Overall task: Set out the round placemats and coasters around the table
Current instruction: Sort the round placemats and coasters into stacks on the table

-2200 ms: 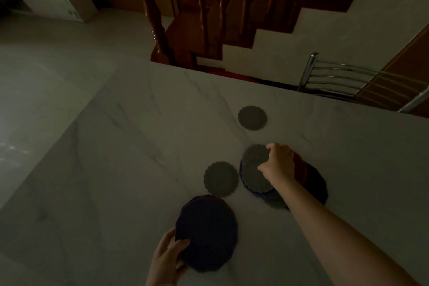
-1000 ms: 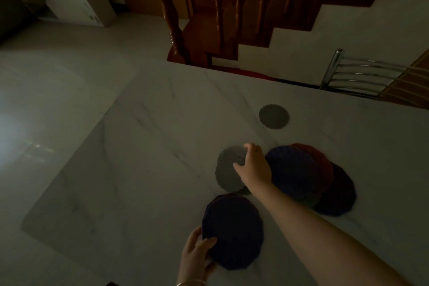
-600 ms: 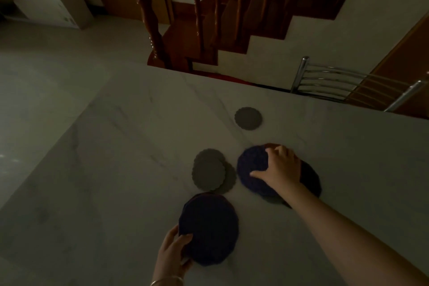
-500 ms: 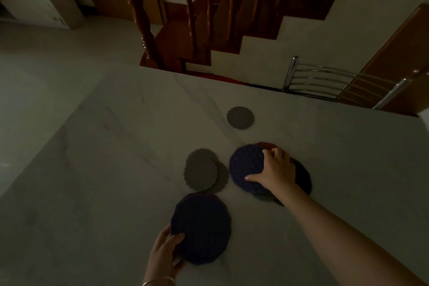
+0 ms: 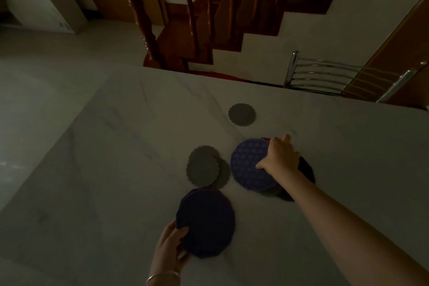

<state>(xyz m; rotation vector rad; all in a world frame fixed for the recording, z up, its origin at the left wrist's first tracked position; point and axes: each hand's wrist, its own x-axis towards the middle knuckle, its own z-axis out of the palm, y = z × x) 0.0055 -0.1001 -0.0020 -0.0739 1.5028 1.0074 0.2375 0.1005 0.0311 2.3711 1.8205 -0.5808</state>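
On the white marble table (image 5: pixel 116 169) lies a small pile of round woven placemats. My right hand (image 5: pixel 279 158) grips the blue placemat (image 5: pixel 249 166) on top of the pile, thumb on its face, fingers over the far edge. A dark red placemat (image 5: pixel 306 169) shows beneath it. My left hand (image 5: pixel 170 247) holds the near-left edge of a dark navy placemat (image 5: pixel 207 220) lying close to me. Two overlapping grey scalloped coasters (image 5: pixel 204 166) sit left of the pile. A single grey coaster (image 5: pixel 242 114) lies farther back.
A chrome slatted chair back (image 5: pixel 336 76) stands at the table's far right edge. A wooden staircase with turned balusters (image 5: pixel 144 18) rises beyond the far edge. Pale floor (image 5: pixel 34 76) lies to the left.
My right hand set a grey coaster from the pile onto the one at the left, then came back and took hold of the blue placemat. My left hand stayed on the navy placemat.
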